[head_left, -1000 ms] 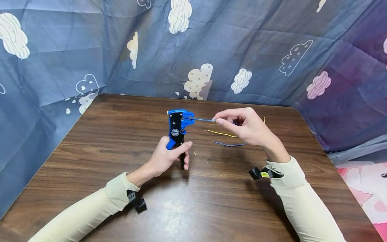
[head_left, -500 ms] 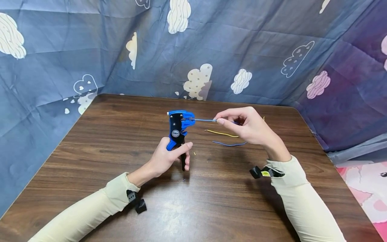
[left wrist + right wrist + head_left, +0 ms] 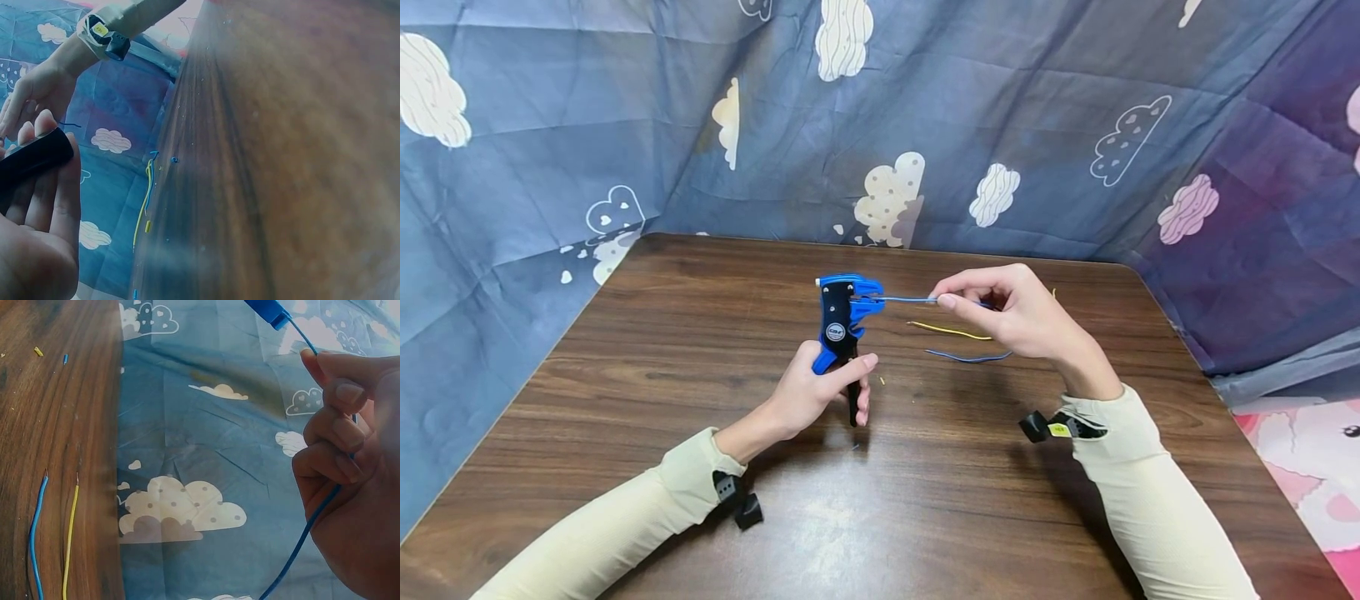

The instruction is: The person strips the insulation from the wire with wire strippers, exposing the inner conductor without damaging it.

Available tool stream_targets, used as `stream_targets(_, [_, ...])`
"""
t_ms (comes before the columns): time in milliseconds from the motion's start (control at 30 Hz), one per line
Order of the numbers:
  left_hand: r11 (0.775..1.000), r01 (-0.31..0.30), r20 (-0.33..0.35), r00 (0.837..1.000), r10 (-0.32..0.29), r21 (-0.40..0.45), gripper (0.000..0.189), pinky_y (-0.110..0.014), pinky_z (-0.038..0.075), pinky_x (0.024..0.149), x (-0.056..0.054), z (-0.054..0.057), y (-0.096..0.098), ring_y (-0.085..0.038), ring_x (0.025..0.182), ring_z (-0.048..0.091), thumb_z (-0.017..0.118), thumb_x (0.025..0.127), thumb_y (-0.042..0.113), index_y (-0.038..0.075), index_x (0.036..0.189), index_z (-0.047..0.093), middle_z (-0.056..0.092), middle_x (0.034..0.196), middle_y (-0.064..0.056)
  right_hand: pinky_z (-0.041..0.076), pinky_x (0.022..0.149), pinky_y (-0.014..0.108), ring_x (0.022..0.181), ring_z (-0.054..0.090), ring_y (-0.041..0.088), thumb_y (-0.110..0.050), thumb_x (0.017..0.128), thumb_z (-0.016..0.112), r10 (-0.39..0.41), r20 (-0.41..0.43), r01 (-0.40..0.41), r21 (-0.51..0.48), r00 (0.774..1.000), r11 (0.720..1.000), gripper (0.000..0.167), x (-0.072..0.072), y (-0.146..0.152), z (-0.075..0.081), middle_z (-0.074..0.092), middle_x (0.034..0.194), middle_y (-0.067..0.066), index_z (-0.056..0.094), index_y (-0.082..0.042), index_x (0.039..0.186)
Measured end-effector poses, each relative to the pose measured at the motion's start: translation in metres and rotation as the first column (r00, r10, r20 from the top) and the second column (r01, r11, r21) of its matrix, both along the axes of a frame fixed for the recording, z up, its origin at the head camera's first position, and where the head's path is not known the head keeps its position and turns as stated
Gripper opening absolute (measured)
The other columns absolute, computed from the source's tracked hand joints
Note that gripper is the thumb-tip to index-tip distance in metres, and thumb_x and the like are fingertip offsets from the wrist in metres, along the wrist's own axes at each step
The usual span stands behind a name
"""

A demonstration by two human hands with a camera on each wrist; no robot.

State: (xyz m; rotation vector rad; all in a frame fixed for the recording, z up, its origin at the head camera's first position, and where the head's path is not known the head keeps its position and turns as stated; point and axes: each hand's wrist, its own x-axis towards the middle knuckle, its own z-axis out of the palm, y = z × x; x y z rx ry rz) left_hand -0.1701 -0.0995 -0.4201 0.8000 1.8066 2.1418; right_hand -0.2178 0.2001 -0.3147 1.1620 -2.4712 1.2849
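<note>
My left hand (image 3: 816,387) holds a blue and black wire stripper (image 3: 835,312) upright above the table, gripping its handles. In the left wrist view, the fingers curl round a black handle (image 3: 40,156). A blue wire (image 3: 906,298) runs sideways from the stripper's mouth to my right hand (image 3: 1015,312), which pinches it between thumb and forefinger. The wire's far end sits within the mouth, hidden from sight. In the right wrist view, the rest of this blue wire (image 3: 306,528) passes under the curled fingers and hangs down. The stripper's blue nose (image 3: 269,312) shows at the top.
On the wooden table (image 3: 700,333) lie a yellow wire (image 3: 951,331) and another blue wire (image 3: 970,358), both with bare ends in the right wrist view. Small yellow (image 3: 39,351) and blue (image 3: 65,359) insulation scraps lie nearby. A cloud-patterned curtain (image 3: 775,200) hangs behind.
The stripper's head and the wire end have sunk very slightly. Both hands keep their grips and barely move.
</note>
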Motion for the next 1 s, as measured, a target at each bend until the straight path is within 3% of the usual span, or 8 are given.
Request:
stream_targets(200, [1.0, 0.007, 0.0, 1.0, -0.007, -0.004, 0.029, -0.06, 0.066, 0.063, -0.0001, 0.0005, -0.0001, -0.034, 0.056, 0.07, 0.064, 0.11, 0.022, -0.005, 0.102, 0.057, 0.066, 0.07, -0.021, 0.027, 0.045, 0.031, 0.053, 0.039, 0.012, -0.009, 0.104, 0.073, 0.023, 0.017, -0.023, -0.004, 1.0, 1.0, 0.018, 0.0002, 0.0005, 0.0003, 0.049, 0.062, -0.005, 0.082, -0.019, 0.116])
stream_targets(333, [1.0, 0.001, 0.009, 1.0, 0.0, -0.012, 0.034, -0.054, 0.065, 0.057, 0.0007, 0.001, -0.0004, -0.03, 0.052, 0.067, 0.064, 0.11, 0.022, -0.006, 0.093, 0.057, 0.064, 0.066, -0.018, 0.027, 0.045, 0.031, 0.053, 0.039, 0.012, -0.009, 0.104, 0.073, 0.03, 0.025, -0.03, -0.002, 0.999, 1.0, 0.017, 0.0007, 0.0005, 0.0, 0.048, 0.062, -0.005, 0.082, -0.017, 0.116])
stream_targets(600, [0.996, -0.088, 0.019, 0.996, 0.088, -0.035, 0.041, -0.04, 0.053, 0.039, 0.0023, 0.0002, -0.0006, -0.023, 0.039, 0.054, 0.063, 0.108, 0.02, -0.005, 0.077, 0.054, 0.055, 0.054, -0.011, 0.029, 0.046, 0.031, 0.054, 0.04, 0.011, -0.014, 0.105, 0.073, 0.04, 0.022, -0.041, 0.039, 0.999, 0.998, 0.018, -0.0004, -0.0024, -0.0023, 0.05, 0.063, -0.006, 0.081, -0.025, 0.116])
stream_targets(833, [0.998, -0.06, -0.011, 0.998, 0.06, -0.024, 0.041, -0.05, 0.064, 0.054, 0.0015, 0.0, 0.0002, -0.029, 0.049, 0.065, 0.063, 0.11, 0.022, -0.011, 0.087, 0.057, 0.063, 0.063, -0.016, 0.028, 0.045, 0.031, 0.053, 0.039, 0.011, -0.009, 0.103, 0.074, 0.022, 0.014, -0.022, 0.011, 1.0, 1.0, 0.02, 0.001, 0.0014, -0.0009, 0.048, 0.063, -0.006, 0.082, -0.021, 0.117])
stream_targets(1000, [0.999, -0.048, -0.013, 0.999, 0.047, -0.016, 0.04, -0.051, 0.065, 0.056, 0.0011, -0.0013, -0.0012, -0.03, 0.05, 0.066, 0.062, 0.111, 0.024, -0.009, 0.088, 0.058, 0.063, 0.064, -0.017, 0.028, 0.045, 0.031, 0.053, 0.039, 0.011, -0.008, 0.103, 0.074, 0.033, 0.014, -0.033, 0.013, 0.999, 0.999, 0.021, 0.0002, 0.0016, 0.0004, 0.048, 0.063, -0.005, 0.082, -0.021, 0.117])
